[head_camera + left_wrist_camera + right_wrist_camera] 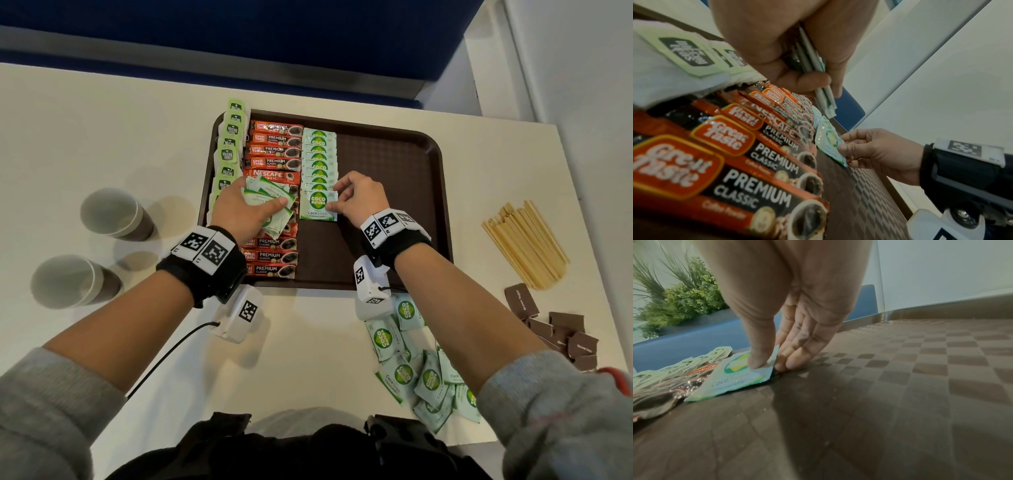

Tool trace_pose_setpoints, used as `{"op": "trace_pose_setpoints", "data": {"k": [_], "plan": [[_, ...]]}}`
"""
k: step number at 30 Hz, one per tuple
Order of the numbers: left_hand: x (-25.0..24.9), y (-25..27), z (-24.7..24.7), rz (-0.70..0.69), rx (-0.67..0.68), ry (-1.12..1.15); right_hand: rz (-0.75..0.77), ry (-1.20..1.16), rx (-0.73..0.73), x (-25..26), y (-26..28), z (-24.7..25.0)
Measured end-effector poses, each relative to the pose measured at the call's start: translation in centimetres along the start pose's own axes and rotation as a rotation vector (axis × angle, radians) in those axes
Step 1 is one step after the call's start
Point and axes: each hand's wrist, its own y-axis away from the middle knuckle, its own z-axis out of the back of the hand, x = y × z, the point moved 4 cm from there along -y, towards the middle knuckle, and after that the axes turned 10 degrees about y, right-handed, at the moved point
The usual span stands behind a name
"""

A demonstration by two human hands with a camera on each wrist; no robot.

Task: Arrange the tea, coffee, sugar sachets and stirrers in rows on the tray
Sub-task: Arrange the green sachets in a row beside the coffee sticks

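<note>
A brown tray [394,161] holds a row of green tea bags [230,144] at its left edge, a row of red coffee sachets [274,150] beside it, then a row of green sugar sachets [319,161]. My left hand [239,209] grips a stack of sugar sachets [270,198] [823,91] above the coffee row. My right hand [356,198] pinches the right edge of the nearest sugar sachet [318,205] [740,374] [829,142], which lies flat at the near end of the sugar row. Wooden stirrers [525,240] lie on the table right of the tray.
Loose sugar sachets [421,373] are heaped on the white table near my right forearm. Brown sachets [555,325] lie at the right edge. Two paper cups [113,212] [72,281] stand left of the tray. The tray's right half is bare.
</note>
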Motion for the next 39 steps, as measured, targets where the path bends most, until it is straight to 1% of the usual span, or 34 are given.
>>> {"op": "trace_pose_setpoints", "data": {"k": [7, 14, 19, 22, 24, 26, 29, 31, 34, 39], "plan": [[0.2, 0.0, -0.2, 0.000, 0.016, 0.002, -0.006, 0.003, -0.010, -0.3, 0.0, -0.1], [0.5, -0.2, -0.3, 0.020, 0.021, 0.057, -0.001, -0.005, -0.015, -0.3, 0.0, 0.0], [0.7, -0.2, -0.3, 0.031, 0.034, 0.077, 0.014, 0.007, -0.084, 0.1, 0.2, 0.4], [0.7, -0.1, -0.6, 0.068, 0.066, 0.135, 0.073, -0.013, -0.111, 1.6, 0.7, 0.9], [0.5, 0.0, -0.8, 0.061, 0.094, 0.153, 0.127, -0.042, -0.053, 3.0, 1.1, 1.0], [0.3, 0.2, -0.9, 0.056, 0.111, 0.173, 0.154, -0.110, 0.047, 4.1, 1.5, 0.9], [0.2, 0.3, -1.0, 0.044, 0.109, 0.211, 0.166, -0.199, 0.230, 5.0, 2.0, 0.3], [0.2, 0.4, -1.0, 0.053, 0.099, 0.271, 0.163, -0.251, 0.303, 5.1, 2.2, 0.0], [0.2, 0.5, -1.1, 0.057, 0.095, 0.315, 0.145, -0.299, 0.326, 5.1, 2.0, -0.1], [0.2, 0.5, -1.0, 0.050, 0.095, 0.340, 0.154, -0.296, 0.259, 4.6, 1.9, 0.9]]}}
